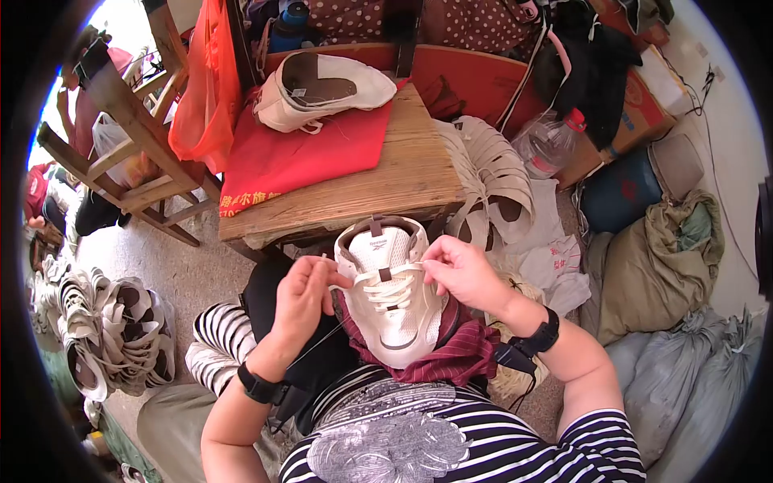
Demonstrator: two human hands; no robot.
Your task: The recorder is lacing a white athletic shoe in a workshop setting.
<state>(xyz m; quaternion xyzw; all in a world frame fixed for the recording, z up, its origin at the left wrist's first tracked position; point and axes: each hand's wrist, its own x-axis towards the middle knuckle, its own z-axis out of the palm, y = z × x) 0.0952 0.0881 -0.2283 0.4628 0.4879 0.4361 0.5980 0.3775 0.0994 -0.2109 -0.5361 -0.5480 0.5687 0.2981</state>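
Observation:
A white shoe upper [392, 331] with a dark brown collar lining rests on my lap, its toe toward me, on a dark red striped cloth [483, 348]. A white shoelace [394, 304] crosses its tongue in several rows. My left hand [304, 291] is at the upper's left edge, thumb and fingers pinched on one lace end. On the opposite side my right hand [465, 275] pinches the other lace end by the eyelets. The top row of lace runs between the two hands, under a small brown loop on the tongue.
Ahead, a wooden bench [427, 153] carries a red bag [322, 157] with another upper [361, 82] on it. Stacked uppers [117, 330] lie on the floor at left, more [491, 181] at right. A plastic bottle [551, 145], a wooden chair [121, 153] and full sacks [656, 274] stand around.

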